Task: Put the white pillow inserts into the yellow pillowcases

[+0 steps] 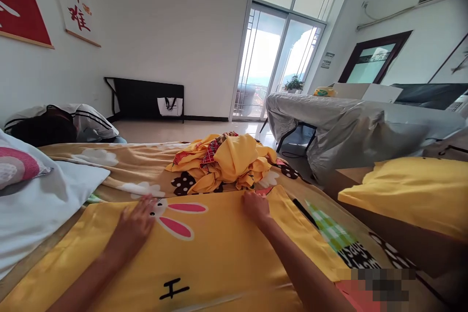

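Note:
A yellow cloth (219, 253) with a rabbit print and black marks lies spread flat in front of me on a bed. My left hand (137, 219) rests flat on it near the rabbit's head, fingers stretched out. My right hand (256, 206) presses on the cloth's far edge, fingers flat and pointing away. Just beyond both hands sits a crumpled heap of yellow and red checked fabric (226, 161). Neither hand holds anything.
The bed carries a tan flower-print blanket (124, 165). A white and pink pillow (32, 190) lies at the left. A folded yellow cloth (413, 190) rests on a box at the right. A grey covered table (347, 122) stands behind. A person (54, 124) crouches at the far left.

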### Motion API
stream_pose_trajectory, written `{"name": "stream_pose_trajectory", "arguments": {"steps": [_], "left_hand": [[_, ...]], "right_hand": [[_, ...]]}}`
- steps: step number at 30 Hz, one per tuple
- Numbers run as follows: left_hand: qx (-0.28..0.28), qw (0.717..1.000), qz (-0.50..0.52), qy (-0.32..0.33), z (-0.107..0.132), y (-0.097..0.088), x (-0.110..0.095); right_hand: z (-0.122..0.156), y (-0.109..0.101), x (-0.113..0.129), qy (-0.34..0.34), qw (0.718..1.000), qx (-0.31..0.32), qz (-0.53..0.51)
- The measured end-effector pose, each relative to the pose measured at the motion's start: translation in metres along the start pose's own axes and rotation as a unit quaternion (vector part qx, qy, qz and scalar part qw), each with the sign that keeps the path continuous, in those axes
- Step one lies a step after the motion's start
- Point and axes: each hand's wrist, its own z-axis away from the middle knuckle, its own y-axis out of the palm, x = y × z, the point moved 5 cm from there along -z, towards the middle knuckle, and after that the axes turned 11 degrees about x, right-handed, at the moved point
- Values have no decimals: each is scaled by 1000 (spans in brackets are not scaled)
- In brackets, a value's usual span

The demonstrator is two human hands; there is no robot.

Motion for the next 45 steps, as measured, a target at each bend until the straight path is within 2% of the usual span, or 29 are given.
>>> {"name": "stream_pose_trajectory", "arguments": {"steps": [2, 4, 8, 12, 15, 19, 22, 24, 27, 29, 31, 33, 37, 39, 41, 45], "left_hand": [[62, 995, 51, 58, 2, 4, -40], [98, 989, 85, 72, 5, 9, -61], [113, 986, 100, 65, 7, 15, -61], [121, 986, 99, 63, 2, 14, -56], [117, 987, 92, 61, 2, 14, -56], [94, 991, 61, 67, 7, 12, -58], [90, 993, 18, 79, 2, 3, -77], [96, 988, 20, 115, -10, -5, -103], [98, 981, 56, 158, -41, -14, -144], [86, 983, 65, 152, -66, -13, -157], [71, 987, 68, 129, -89, -8, -154], [61, 990, 67, 104, -108, 0, -142], [34, 995, 56, 70, -128, 7, -123], [20, 996, 51, 72, -126, 5, -122], [22, 993, 46, 106, -115, 2, -126], [31, 981, 51, 182, -77, -12, -127]], "right_hand": [[-6, -1, 20, 14, 999, -11, -34], [-17, 2, 40, 29, 997, -21, -65], [-47, 10, 79, 33, 993, -33, -104], [-61, 10, 90, 26, 991, -40, -122], [-41, 8, 86, 3, 993, -50, -109], [11, 6, 82, -57, 994, -47, -80], [37, 4, 71, -124, 989, -30, -76], [38, 0, 53, -131, 987, -36, -83], [16, -1, 16, -80, 991, -39, -99], [-5, 6, -2, -67, 992, -23, -107], [-24, 16, -12, -74, 991, -8, -112], [-38, 25, -16, -78, 990, -3, -114], [-46, 32, -16, -76, 991, -17, -106], [-42, 27, -13, -68, 993, -31, -96], [-33, 20, -8, -54, 994, -43, -87], [9, 7, 13, -66, 994, -47, -70]]}}
